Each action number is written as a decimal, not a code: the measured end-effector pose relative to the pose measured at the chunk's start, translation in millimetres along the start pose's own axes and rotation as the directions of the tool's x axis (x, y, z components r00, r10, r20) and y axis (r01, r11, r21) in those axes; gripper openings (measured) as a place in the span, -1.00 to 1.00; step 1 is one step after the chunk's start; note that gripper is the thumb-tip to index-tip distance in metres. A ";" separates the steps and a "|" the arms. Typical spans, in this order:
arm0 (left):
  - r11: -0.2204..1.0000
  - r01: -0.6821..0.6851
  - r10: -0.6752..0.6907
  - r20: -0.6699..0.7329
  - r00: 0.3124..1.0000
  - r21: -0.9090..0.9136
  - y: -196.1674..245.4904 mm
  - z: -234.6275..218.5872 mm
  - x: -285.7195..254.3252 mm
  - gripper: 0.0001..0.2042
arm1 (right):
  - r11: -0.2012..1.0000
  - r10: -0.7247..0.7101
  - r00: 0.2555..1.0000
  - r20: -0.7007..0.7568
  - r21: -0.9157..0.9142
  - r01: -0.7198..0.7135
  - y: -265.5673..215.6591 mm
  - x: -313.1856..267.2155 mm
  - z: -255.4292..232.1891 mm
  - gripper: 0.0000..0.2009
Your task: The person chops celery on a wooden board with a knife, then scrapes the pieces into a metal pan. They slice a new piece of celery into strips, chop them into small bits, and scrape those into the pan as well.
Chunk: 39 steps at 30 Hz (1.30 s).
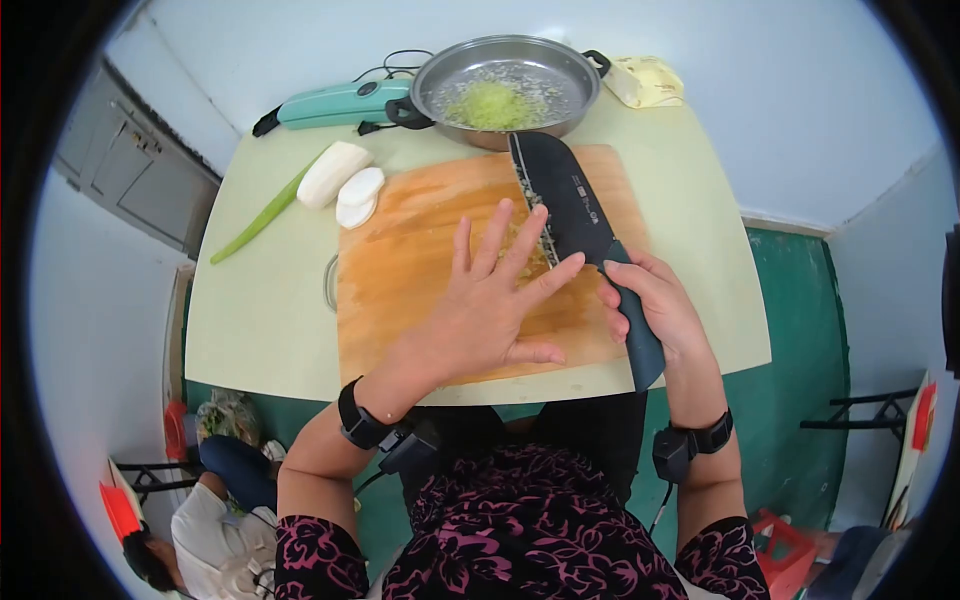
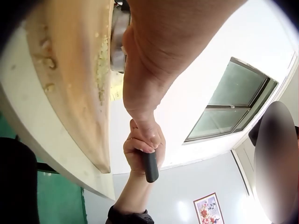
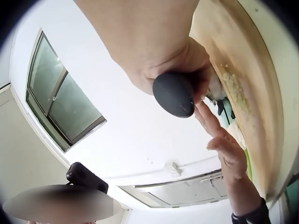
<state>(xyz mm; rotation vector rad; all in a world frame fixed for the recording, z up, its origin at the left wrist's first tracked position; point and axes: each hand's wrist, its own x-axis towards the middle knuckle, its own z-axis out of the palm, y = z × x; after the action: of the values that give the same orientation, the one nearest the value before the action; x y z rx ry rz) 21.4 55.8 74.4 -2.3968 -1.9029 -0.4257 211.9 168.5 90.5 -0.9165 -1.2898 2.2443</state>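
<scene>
My right hand [image 1: 655,300] grips the dark green handle of a broad black kitchen knife [image 1: 570,195], its blade pointing away over the wooden cutting board [image 1: 400,270]. Chopped bits cling along the blade's left edge. My left hand [image 1: 480,305] is spread wide above the board, palm down, with its fingertips close beside the blade and overlapping it in the head view. In the right wrist view a small pile of pale green chopped bits [image 3: 236,93] lies on the board; the left hand partly hides it in the head view.
Behind the board stands a steel pan [image 1: 510,55] with shredded green food [image 1: 490,105]. At the left are a peeled white piece [image 1: 335,175], white slices [image 1: 360,190] and a long green stalk [image 1: 265,220]. A teal appliance [image 1: 345,103] and a yellow packet [image 1: 645,82] flank the pan.
</scene>
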 end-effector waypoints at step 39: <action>0.713 0.389 -0.534 -0.092 0.841 -0.583 -75.0 9.7 8.1 -0.57 | 0.328 -0.446 0.880 0.167 -0.884 0.334 8.3 -42.0 -20.4 -0.67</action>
<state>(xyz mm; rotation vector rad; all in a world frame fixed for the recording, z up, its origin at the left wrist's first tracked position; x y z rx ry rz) -47.3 83.5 57.3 -1.9022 -2.4999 -1.4157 256.0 150.9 90.3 -0.8426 -2.4149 0.9598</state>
